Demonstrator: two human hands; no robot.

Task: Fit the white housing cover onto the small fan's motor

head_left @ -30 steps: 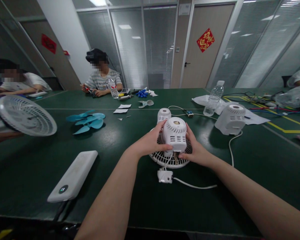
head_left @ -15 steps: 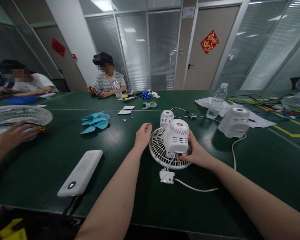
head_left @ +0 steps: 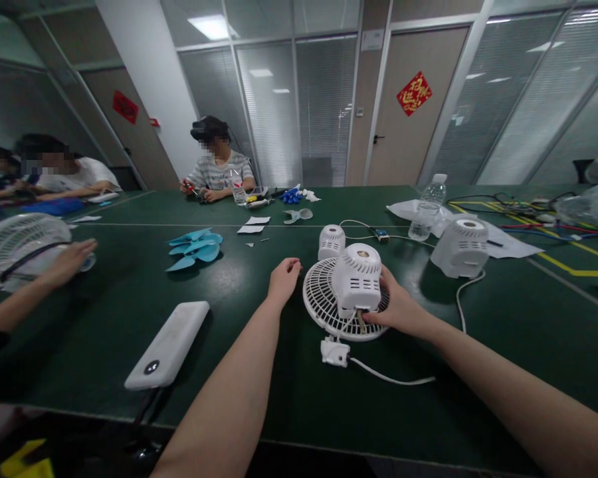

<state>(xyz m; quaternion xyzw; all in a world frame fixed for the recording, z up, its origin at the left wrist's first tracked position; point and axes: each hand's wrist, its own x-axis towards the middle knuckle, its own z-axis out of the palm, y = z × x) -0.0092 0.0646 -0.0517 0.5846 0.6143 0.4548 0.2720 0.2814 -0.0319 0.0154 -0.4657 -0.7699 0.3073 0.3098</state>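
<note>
A white fan motor housing point(head_left: 357, 279) sits on a round white fan grille point(head_left: 323, 302) lying on the green table point(head_left: 299, 398). My right hand point(head_left: 398, 309) wraps round the right side of the housing and its base. My left hand point(head_left: 283, 279) hovers just left of the grille, fingers loosely curled, holding nothing. A white switch block point(head_left: 335, 352) with a white cord point(head_left: 393, 380) lies in front of the grille. A second small white housing point(head_left: 331, 240) stands behind.
A white power bank point(head_left: 169, 344) lies at front left. Blue fan blades point(head_left: 194, 245) lie mid-left. Another white fan body point(head_left: 461, 247) and a water bottle point(head_left: 425, 214) stand at right. A co-worker's hand point(head_left: 70, 260) rests on a fan grille point(head_left: 14, 249) at far left. People sit across the table.
My left hand has let go of the motor housing and drawn away to the left. My right hand keeps its hold. The co-worker's fan grille was lowered to the table.
</note>
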